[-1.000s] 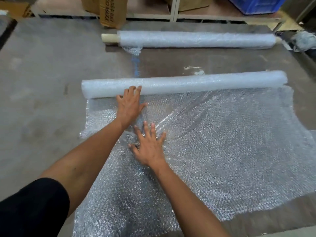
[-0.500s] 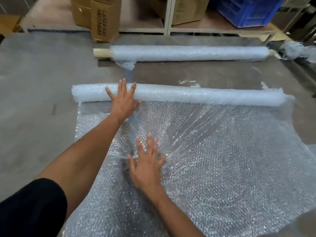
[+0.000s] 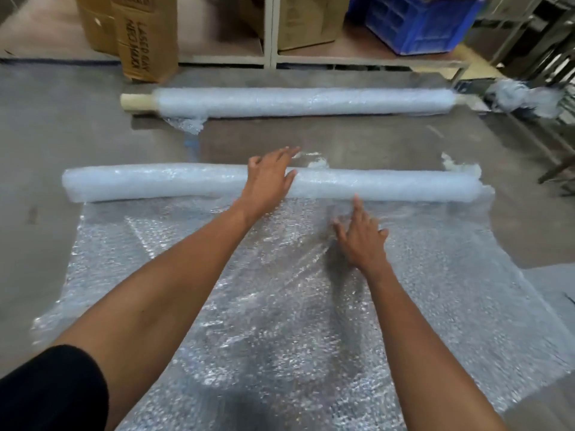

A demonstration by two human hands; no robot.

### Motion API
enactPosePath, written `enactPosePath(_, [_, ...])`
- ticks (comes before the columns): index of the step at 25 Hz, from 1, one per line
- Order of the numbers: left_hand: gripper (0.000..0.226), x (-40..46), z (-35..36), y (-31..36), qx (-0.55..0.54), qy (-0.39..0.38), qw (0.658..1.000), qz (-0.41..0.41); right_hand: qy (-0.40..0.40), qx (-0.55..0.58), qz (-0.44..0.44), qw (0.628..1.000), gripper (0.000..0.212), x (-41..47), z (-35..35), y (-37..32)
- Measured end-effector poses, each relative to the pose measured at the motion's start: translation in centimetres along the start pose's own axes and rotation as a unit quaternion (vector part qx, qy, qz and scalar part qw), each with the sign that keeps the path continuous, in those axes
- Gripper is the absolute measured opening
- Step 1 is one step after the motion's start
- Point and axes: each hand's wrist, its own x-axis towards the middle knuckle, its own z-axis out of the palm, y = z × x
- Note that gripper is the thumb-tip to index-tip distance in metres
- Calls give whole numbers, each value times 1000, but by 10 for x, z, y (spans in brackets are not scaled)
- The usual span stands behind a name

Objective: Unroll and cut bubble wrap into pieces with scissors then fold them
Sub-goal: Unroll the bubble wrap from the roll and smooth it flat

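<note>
The left hand [image 3: 269,178] lies over the near roll [image 3: 155,183], hiding the stretch of roll beneath its palm, and both forearms cover parts of the unrolled sheet [image 3: 451,275], which runs out past the bottom edge of the frame. Along the top edge the cardboard boxes [image 3: 144,42] and the blue crate [image 3: 413,24] are cut off. The pale bundle [image 3: 525,98] at upper right is too smeared to identify.

One legible marking noted: a brown cardboard box [image 3: 146,42] standing at the far left edge of the floor, against the shelving, bears dark capitals running vertically down its side, reading "LASER RAY" over "NEO MAXX". A partial line of print on its top flap is too blurred to read.
</note>
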Motion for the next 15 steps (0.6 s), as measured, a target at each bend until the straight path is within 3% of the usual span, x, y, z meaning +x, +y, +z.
enactPosePath(5, [67, 62, 40, 89, 15, -161, 987, 2, -31, -75, -88, 993, 63, 19, -3, 38])
enactPosePath(8, [86, 72, 66, 121, 53, -245, 968, -12, 35, -75, -123, 989, 42, 28, -9, 65])
enactPosePath(11, [102, 73, 78, 131, 124, -214, 969, 31, 17, -64, -138, 988, 59, 40, -13, 93])
enactPosePath(15, [120, 95, 83, 127, 100, -187, 977, -3, -7, -39, -178, 983, 75, 45, -10, 114])
